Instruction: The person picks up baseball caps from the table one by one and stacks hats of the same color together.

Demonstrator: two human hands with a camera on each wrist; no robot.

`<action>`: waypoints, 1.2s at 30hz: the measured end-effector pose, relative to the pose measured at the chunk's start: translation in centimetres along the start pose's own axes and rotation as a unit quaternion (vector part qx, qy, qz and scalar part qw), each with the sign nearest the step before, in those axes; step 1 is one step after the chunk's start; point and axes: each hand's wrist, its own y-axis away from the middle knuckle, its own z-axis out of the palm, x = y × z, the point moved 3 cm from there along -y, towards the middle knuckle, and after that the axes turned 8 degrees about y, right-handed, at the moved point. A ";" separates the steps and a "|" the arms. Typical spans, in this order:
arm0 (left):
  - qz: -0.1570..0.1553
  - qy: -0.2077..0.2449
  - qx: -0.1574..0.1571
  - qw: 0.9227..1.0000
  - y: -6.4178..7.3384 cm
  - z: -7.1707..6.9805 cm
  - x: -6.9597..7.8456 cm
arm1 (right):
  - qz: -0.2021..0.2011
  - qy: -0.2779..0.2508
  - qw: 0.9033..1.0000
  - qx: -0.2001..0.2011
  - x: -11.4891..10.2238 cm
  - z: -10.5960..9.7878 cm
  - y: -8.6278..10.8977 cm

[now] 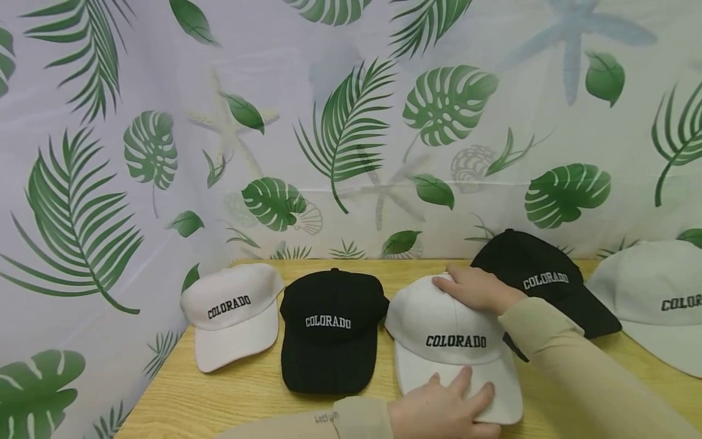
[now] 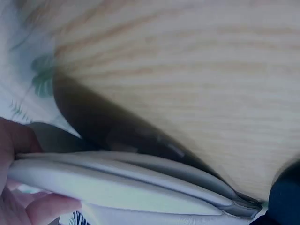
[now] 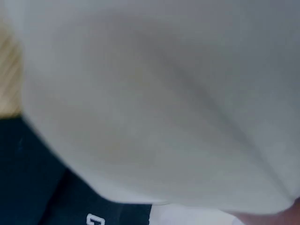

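Observation:
A white baseball cap (image 1: 455, 320) with black COLORADO lettering sits on the wooden table, its brim toward me. My left hand (image 1: 439, 405) holds that brim, fingers spread over the top. In the left wrist view the left hand (image 2: 28, 201) has digits on both sides of the white brim (image 2: 108, 183), where layered white edges show. My right hand (image 1: 479, 288) rests on the upper right of the crown, fingers extended over it; its thumb is hidden. White crown fabric (image 3: 154, 108) fills most of the right wrist view.
To the left stand a black cap (image 1: 329, 356) and a white cap (image 1: 236, 335). At right, another black cap (image 1: 529, 268) sits behind my right forearm, beside a further white cap (image 1: 644, 286). A leaf-printed cloth (image 1: 351, 122) hangs behind the table (image 1: 181, 402).

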 end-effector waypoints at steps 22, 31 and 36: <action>0.009 -0.009 0.003 1.000 0.5 -0.3 -0.8 | 0.067 0.042 0.994 -0.073 1.3 3.3 -1.5; -0.016 0.060 -0.019 0.998 0.3 0.1 -0.9 | 0.051 0.024 0.996 -0.062 1.4 3.2 -1.7; -0.050 0.255 -0.038 0.965 1.1 -0.6 -3.0 | 0.014 -0.063 0.998 0.016 2.1 0.8 -0.3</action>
